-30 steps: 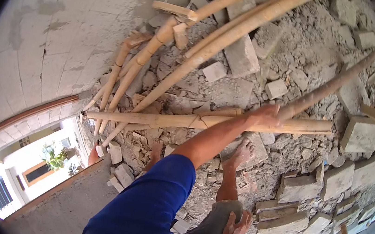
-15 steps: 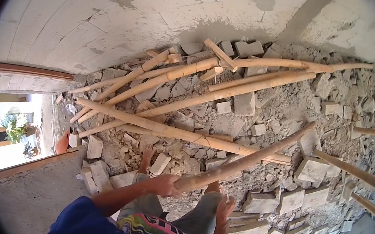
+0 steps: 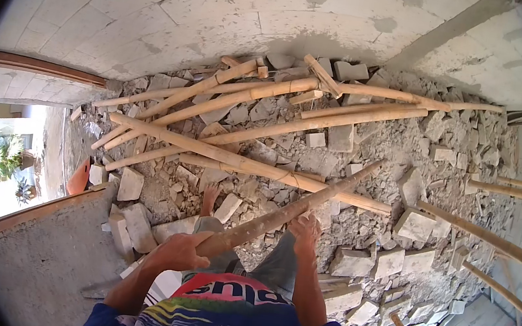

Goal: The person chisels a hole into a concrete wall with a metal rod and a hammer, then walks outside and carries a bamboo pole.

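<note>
A brown, rough pole point(image 3: 287, 211) slants in front of my body, its thick end at the lower left and its thin end over the rubble. My left hand point(image 3: 179, 252) is wrapped round the thick end. Beside the middle of the pole, just below it, is my right hand point(image 3: 305, 227), its fingers bent and close to the wood; whether they grip it is unclear. Past the pole, a pair of tied bamboo poles point(image 3: 254, 164) lies across the broken blocks, over other long bamboo poles point(image 3: 318, 123).
Rubble and block pieces point(image 3: 353, 263) cover the ground round my feet. Several bamboo poles point(image 3: 493, 238) jut in from the right. A block wall point(image 3: 213, 20) rises beyond, and a bright opening point(image 3: 7, 158) with plants is at the left.
My left hand has drawn the brown pole back toward my body, down and to the left. My right hand has risen from my knee to beside the pole. The view has turned.
</note>
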Demonstrator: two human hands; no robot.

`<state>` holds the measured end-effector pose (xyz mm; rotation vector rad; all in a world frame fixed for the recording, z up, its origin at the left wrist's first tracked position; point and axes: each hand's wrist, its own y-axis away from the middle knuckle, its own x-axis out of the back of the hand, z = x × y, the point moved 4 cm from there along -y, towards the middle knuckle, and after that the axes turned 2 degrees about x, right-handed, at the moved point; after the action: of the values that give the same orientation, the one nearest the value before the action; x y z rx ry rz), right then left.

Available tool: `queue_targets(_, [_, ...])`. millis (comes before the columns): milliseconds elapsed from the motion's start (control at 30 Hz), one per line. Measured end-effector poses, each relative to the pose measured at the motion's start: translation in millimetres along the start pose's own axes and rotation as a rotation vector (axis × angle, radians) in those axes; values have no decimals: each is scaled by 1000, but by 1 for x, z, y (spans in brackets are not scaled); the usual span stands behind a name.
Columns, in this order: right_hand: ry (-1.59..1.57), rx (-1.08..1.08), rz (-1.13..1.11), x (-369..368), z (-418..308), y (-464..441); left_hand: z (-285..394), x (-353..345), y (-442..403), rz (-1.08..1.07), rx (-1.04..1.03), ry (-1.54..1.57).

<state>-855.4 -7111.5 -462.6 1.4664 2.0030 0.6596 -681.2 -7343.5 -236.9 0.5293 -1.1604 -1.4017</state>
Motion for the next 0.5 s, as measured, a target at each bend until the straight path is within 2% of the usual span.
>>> queue_targets(33, [-105, -154, 47, -2, 0, -2, 0, -1, 5, 30, 26, -20])
queue_targets(167, [-340, -191, -75, 14, 23, -42, 29, -7, 31, 106, 17, -21])
queue_targets(267, [-477, -391, -88, 49, 46, -83, 40, -21, 49, 217, -30, -34])
queue_targets(300, [-177, -166, -146, 59, 42, -97, 47, -23, 56, 256, -64, -109])
queue_targets(367, [159, 22, -308, 41, 24, -102, 50, -33, 86, 343, -10, -120])
queue_targets(433, [-376, -585, -71, 25, 30, -101, 54, -32, 102, 449, -154, -93])
queue_targets(500, [-309, -567, -95, 14, 27, -97, 37, -29, 116, 500, -162, -60])
